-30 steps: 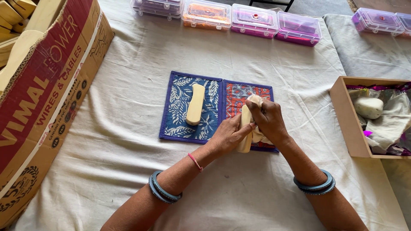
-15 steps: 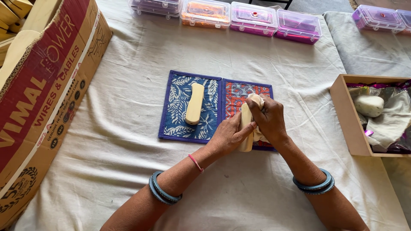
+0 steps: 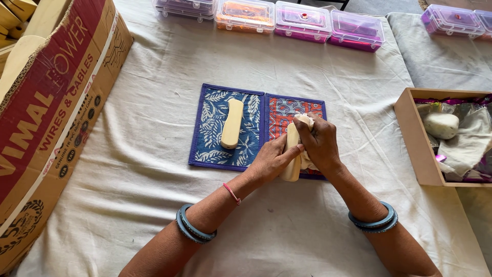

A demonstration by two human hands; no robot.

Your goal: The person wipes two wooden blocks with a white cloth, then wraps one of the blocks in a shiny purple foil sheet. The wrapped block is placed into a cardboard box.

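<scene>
**Both hands on a pale wooden block over the red mat**

We hold a long, cream-coloured wooden block with rounded ends. It lies lengthwise on the red patterned mat, its far end wrapped in a scrap of white cloth. Our left hand grips the block from the side, fingers curled tight around its middle. Our right hand presses down from above, fingers closed over the cloth and the block's upper half.

Just beside the red mat, edge to edge, lies a blue leaf-print mat with a purple border, and a second cream block rests on it lengthwise, untouched.

The surface is covered by a wrinkled white sheet. Along its far edge we see a row of clear plastic boxes with orange, pink and purple contents. To our left stands a big cardboard carton with a red printed band. To our right, an open shallow wooden box holds a white rounded lump and crumpled pale cloth. Blue bangles sit on both our wrists.
</scene>
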